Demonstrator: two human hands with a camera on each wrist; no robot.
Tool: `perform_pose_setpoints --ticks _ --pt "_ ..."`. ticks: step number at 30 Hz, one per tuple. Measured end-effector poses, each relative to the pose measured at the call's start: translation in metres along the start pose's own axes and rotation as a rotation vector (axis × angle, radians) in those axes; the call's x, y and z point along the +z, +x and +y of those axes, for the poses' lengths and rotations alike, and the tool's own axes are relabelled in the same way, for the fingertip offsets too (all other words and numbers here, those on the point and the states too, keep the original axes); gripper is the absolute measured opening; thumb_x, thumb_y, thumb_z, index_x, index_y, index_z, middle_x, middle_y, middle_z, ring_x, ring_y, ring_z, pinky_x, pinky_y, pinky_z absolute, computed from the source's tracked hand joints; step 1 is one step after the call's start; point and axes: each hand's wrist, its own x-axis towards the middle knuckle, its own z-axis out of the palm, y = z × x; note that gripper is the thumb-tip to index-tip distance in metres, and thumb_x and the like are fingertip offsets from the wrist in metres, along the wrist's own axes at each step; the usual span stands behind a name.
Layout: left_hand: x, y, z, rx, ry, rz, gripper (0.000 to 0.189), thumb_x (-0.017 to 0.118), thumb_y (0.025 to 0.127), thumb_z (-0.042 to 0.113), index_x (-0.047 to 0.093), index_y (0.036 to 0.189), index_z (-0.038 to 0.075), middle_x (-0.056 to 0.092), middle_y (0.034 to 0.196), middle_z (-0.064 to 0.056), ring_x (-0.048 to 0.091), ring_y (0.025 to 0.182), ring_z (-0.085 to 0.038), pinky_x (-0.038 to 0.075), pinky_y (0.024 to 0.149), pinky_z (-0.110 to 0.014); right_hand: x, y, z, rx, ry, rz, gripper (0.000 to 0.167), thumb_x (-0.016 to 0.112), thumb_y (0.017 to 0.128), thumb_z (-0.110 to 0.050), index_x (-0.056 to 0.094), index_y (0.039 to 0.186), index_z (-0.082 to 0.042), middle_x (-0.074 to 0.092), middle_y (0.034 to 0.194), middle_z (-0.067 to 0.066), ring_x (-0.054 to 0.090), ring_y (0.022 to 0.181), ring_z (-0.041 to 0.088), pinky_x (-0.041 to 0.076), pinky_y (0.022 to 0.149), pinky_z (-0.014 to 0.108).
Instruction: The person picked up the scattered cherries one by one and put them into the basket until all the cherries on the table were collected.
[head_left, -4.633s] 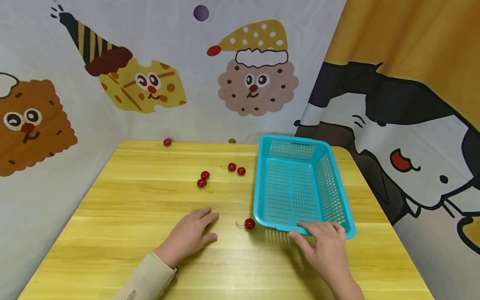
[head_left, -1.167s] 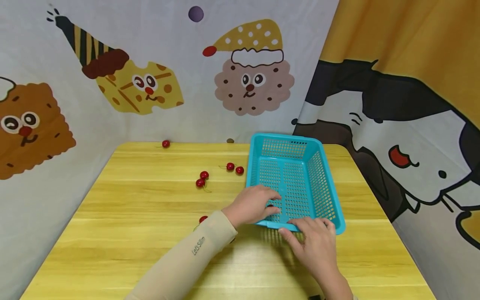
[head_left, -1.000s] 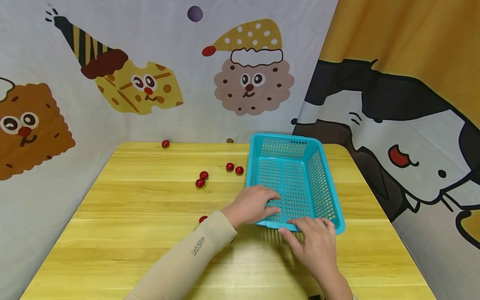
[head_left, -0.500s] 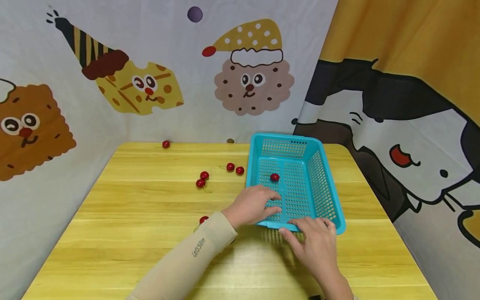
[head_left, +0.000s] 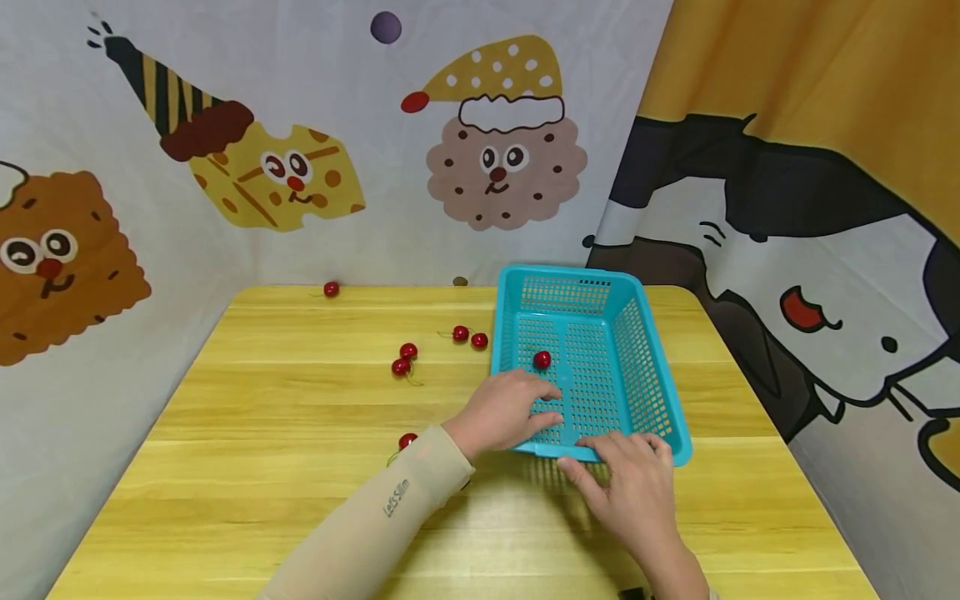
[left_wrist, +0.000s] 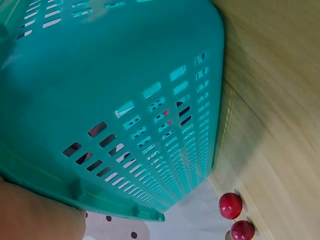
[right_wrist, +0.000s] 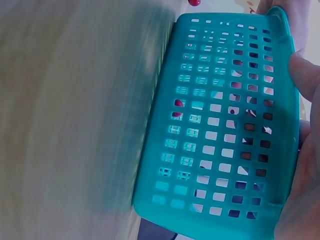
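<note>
My left hand (head_left: 510,412) reaches over the front left corner of a turquoise plastic basket (head_left: 678,417), fingers loosely bent and nothing between them. Just beyond its fingertips, a red cherry (head_left: 542,360) lies on the perforated basket floor. At the near side my right hand (head_left: 630,492) grips the rim, fingers over the inside and thumb outside; in the right wrist view the thumb (right_wrist: 305,75) presses against the rim. Beside my left sleeve a stemmed cherry (head_left: 407,440) sits on the table, partly covered by the sleeve.
Left of the basket lie a pair of cherries (head_left: 469,337) and another touching pair (head_left: 405,359). One more cherry (head_left: 332,289) is near the back edge of the wooden table (head_left: 247,400). A cartoon-printed cloth (head_left: 300,250) hangs behind.
My left hand has come from the tabletop into the basket, and a cherry it held is let go, rolling on the floor. The cherry by the basket's front corner is gone from there. Right hand stays.
</note>
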Motion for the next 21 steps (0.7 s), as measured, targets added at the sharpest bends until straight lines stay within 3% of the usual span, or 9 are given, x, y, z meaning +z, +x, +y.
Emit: perform_pose_setpoints --ticks 4,12,21 --pt "0.0009 0.0004 -0.0001 -0.003 -0.006 0.005 0.036 0.069 0.105 0.044 0.075 0.133 0.022 0.077 0.131 0.007 0.069 0.129 -0.017 0.055 0.113 -0.039 -0.0005 0.0005 0.0005 -0.001 -0.003 -0.012 0.061 0.059 0.098 -0.072 0.079 0.098 -0.014 0.079 0.091 0.003 0.069 0.082 0.028 0.04 0.092 0.056" --pt "0.0007 -0.0007 -0.0005 -0.005 -0.039 0.018 0.035 0.067 0.106 0.043 0.076 0.132 0.021 0.077 0.13 0.008 0.07 0.127 -0.015 0.055 0.112 -0.037 -0.0025 0.0009 -0.0007 0.0 -0.01 -0.028 0.054 0.067 0.095 -0.067 0.078 0.098 -0.014 0.08 0.091 0.003 0.07 0.083 0.029 0.04 0.093 0.058" --pt "0.0036 -0.0069 -0.0023 -0.036 -0.122 0.152 0.028 0.062 0.109 0.036 0.077 0.125 0.018 0.077 0.126 0.004 0.065 0.124 -0.018 0.055 0.111 -0.035 -0.0026 0.0013 -0.0019 0.004 -0.022 -0.031 0.054 0.07 0.092 -0.066 0.079 0.099 -0.014 0.081 0.093 0.005 0.072 0.087 0.031 0.041 0.093 0.058"
